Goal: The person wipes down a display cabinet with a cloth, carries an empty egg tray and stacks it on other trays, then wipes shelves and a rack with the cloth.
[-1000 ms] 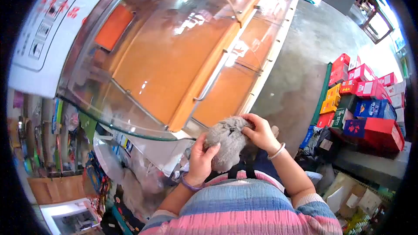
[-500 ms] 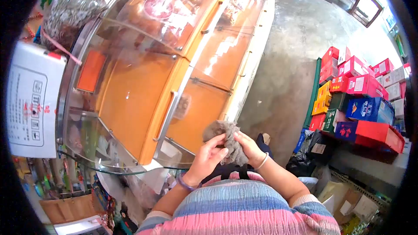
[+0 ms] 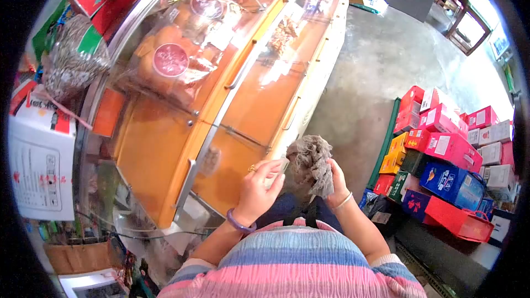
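Note:
My right hand is closed around one side of a crumpled grey cloth, which hangs bunched up in front of my body. To its left, apart from the cloth, my left hand pinches a small pale flat piece between thumb and fingers; what exactly it is I cannot make out. A ring and a purple bangle show on the left hand and wrist, a pale bangle on the right wrist. Just beyond both hands lies the near corner of a glass-topped display case with orange-brown inner panels.
Bagged food sits under the case's glass. A white carton and a clear bag of greyish goods stand at left. Stacked gift boxes line the right. Concrete floor runs between.
My hands have come apart: the left has let go of the cloth and moved left with a small pale piece. The cloth stays in my right hand, moved slightly right. The view has shifted.

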A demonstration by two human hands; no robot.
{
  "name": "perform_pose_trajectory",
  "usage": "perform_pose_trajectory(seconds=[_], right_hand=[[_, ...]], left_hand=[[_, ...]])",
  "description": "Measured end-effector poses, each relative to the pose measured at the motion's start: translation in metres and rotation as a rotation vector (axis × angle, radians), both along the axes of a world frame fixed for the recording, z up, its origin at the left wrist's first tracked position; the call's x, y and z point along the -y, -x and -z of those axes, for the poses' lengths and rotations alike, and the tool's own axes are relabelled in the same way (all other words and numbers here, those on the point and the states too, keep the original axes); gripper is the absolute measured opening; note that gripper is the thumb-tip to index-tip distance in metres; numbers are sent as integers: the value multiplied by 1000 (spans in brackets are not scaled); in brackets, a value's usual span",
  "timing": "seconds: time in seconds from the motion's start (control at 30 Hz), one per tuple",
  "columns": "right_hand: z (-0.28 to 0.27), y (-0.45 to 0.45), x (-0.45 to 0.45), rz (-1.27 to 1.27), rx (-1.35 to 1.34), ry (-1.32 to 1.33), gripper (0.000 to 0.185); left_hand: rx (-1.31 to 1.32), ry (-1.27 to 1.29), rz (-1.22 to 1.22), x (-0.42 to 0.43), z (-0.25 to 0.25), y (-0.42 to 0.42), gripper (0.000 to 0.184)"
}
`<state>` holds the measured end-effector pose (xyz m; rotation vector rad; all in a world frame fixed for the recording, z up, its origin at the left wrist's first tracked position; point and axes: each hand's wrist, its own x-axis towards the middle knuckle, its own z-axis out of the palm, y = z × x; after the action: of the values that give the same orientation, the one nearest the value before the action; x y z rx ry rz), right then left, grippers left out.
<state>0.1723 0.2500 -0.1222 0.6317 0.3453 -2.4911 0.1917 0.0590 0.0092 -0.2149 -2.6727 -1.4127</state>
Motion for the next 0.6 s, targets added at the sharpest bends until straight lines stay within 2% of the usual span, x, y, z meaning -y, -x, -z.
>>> perform_pose_trajectory(seconds=[0.1, 0.13, 0.27, 0.37, 0.4, 0.6], right_hand=[[8, 27, -7, -61, 52, 7, 37], [-8, 36, -12, -87, 10, 89, 36], [18, 78, -17, -136, 69, 41, 35], [19, 122, -35, -168, 10, 55, 35], [5, 140, -40, -165, 44, -60, 36], [-6, 239, -90, 16, 65, -109, 41]], left_hand=[[36, 13, -34, -1, 9, 25, 24], [30, -4, -36, -1, 16, 35, 24], [68, -8, -24, -9, 35, 88, 23], [104, -38, 11, -19, 43, 139, 22], [107, -59, 28, -23, 47, 156, 22], [210, -26, 189, -66, 44, 261, 21]])
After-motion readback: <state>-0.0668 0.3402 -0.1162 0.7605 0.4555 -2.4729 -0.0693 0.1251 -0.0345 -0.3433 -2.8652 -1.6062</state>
